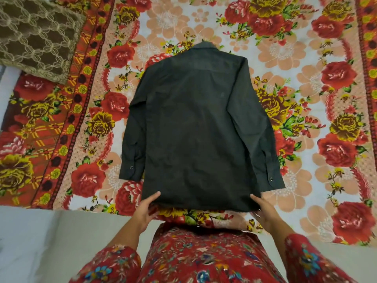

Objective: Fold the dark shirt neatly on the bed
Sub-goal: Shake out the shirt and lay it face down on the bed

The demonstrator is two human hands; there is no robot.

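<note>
Lying back-up, dark shirt (201, 127) spreads flat; hands (145, 210) (263, 211) pinch its hem.

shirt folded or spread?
Spread: the shirt lies flat, back up, full length, sleeves alongside its body. Left hand and right hand pinch its near hem corners.

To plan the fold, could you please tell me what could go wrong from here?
The left hand and right hand pinch the shirt only at the corners of its hem, so its middle may sag and crease. The loose sleeves could shift askew. The hem lies at the bed edge and might slide off.
</note>
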